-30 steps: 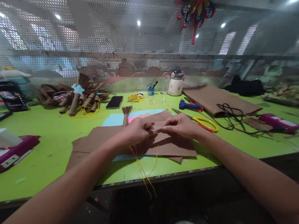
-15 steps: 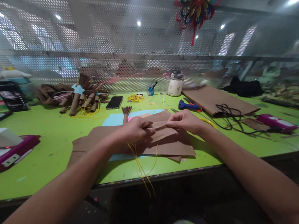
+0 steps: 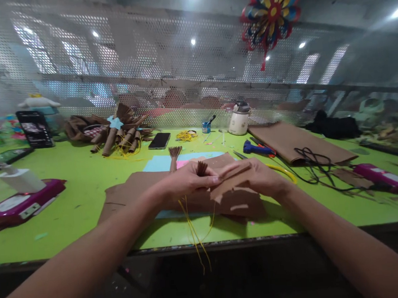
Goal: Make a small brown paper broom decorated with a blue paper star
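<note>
My left hand (image 3: 187, 179) is closed, thumb and fingers pinching a brown paper piece whose pleated end (image 3: 202, 168) sticks up above the fingers. My right hand (image 3: 262, 178) is wrapped on a folded brown paper strip (image 3: 233, 179) that reaches across to the left fingertips. Whether the pleated end and the strip are one piece is hidden by the fingers. Under both hands lie brown paper sheets (image 3: 130, 194) over a light blue sheet (image 3: 159, 163). A small fan-shaped brown paper piece (image 3: 175, 156) lies behind my left hand. Yellow strings (image 3: 192, 226) hang over the table's front edge.
Rolled brown paper pieces (image 3: 110, 142) with a blue star lie at the back left, beside a phone (image 3: 159, 141). A blue-handled tool (image 3: 256, 148), a black cable (image 3: 314, 159) and folded brown paper (image 3: 297, 140) are right. Purple power strips (image 3: 52, 189) flank the work.
My hands have come together, and the pleated end now shows above the left fingers. The paper strip has tilted upward to the right. The whole view has shifted slightly.
</note>
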### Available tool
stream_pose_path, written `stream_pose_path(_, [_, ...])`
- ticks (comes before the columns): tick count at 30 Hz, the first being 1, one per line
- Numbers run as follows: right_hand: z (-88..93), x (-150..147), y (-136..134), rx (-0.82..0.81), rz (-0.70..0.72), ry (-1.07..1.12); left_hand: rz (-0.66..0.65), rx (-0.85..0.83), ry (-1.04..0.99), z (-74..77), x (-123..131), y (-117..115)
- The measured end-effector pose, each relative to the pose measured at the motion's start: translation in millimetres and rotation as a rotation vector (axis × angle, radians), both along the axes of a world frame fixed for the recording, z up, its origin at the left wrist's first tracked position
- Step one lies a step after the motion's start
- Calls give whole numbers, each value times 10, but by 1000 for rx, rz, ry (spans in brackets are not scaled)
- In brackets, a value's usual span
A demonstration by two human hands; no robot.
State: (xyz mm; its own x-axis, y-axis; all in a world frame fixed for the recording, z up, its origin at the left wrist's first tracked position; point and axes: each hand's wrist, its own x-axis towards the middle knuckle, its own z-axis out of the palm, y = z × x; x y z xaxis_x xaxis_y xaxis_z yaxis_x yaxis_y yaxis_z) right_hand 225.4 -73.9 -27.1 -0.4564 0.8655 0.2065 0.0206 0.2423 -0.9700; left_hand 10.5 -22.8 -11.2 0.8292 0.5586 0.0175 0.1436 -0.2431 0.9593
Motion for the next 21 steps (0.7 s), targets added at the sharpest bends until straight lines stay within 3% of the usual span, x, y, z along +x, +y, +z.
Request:
stream_pose_path(4, [-48,-53,4,133,-81,34,-43,-2,16,-41,62,-80])
stream_pose_path(8, [-43,-17,24,92,-97,58,122,26,-18,-17,33,-9])
stream_pose_path(11, [-18,8,35,39,-65,-126,278,76,-79,38,-29,97])
stream_pose_path(14, [12,-23,50,137,-16,-441,390,257,-51,53,-39,142])
stream_pose_path(16, [21,-65,71,253,-7,-597,380,519,54,19,-13,124])
stream_pose_path(18, [12,-104,98,334,-12,-683,254,747,148,-32,16,82])
stream_pose_path(21, [-30,-141,131,362,-34,-719,104,822,250,-85,27,22])
